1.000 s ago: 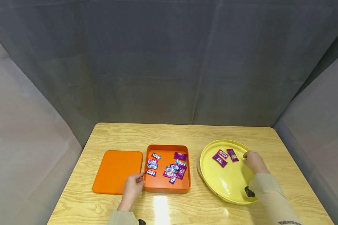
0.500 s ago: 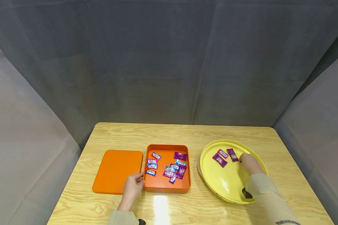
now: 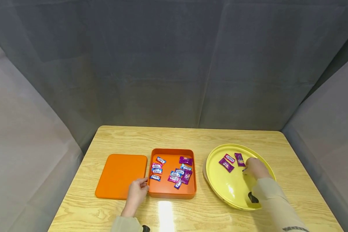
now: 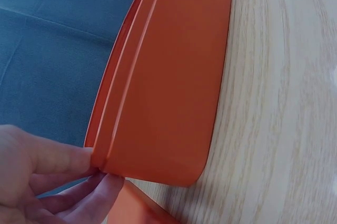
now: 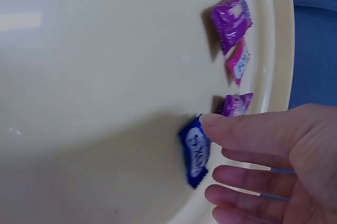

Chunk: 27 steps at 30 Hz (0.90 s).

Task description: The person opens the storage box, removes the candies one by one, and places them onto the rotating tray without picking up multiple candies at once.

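On the right, a round yellow tray point(image 3: 229, 193) holds two purple-wrapped candies point(image 3: 226, 165) and a pink one point(image 3: 229, 158). Over its right part, my right hand point(image 3: 256, 168) pinches a dark blue wrapped candy point(image 5: 195, 152) between thumb and fingers. One purple candy point(image 5: 237, 104) lies just beyond the thumb in the right wrist view. My left hand point(image 3: 137, 195) grips the left wall of an open orange box point(image 3: 172, 196), thumb at the rim point(image 4: 100, 150). Inside the box are several blue, pink and purple candies point(image 3: 186, 177), grouped left and right.
A flat orange lid point(image 3: 120, 177) lies on the wooden table point(image 3: 188, 138) left of the box. Bare tabletop separates box and tray. Dark grey cloth point(image 3: 162, 80) stands behind the table, with light panels at both sides.
My right hand has moved left over the tray and now has a blue candy at its fingertips. A purple candy beside it has shifted slightly. The left hand stays at the box.
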Tool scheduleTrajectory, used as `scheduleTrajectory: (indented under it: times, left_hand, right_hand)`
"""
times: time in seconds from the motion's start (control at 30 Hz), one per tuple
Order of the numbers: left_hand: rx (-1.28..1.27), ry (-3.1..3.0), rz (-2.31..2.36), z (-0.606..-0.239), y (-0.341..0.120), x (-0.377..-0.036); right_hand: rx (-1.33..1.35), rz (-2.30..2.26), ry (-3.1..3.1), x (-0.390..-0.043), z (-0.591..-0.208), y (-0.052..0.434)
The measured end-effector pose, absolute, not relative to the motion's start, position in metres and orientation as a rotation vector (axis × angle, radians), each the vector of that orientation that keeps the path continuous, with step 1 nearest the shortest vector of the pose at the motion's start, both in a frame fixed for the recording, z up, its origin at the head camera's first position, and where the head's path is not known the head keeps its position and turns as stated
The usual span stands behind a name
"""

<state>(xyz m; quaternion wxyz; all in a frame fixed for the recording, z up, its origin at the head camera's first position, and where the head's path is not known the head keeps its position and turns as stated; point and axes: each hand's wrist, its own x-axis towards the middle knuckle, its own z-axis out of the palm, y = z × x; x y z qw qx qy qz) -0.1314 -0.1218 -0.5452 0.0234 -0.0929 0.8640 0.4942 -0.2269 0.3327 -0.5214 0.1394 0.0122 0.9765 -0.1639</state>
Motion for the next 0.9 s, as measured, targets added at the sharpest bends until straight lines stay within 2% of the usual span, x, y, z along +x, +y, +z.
scheduleTrajectory:
  times: [0.4,0.9]
  left_hand:
    - [-0.267,2.677,1.537,-0.545,-0.123,-0.132]
    - [-0.274,2.668,1.536,-0.545,-0.123,-0.131]
  right_hand:
    - [-0.097,-0.511,2.967,-0.243,-0.499,0.298]
    - [-0.445,-0.667,3.142,-0.26,-0.496,0.203]
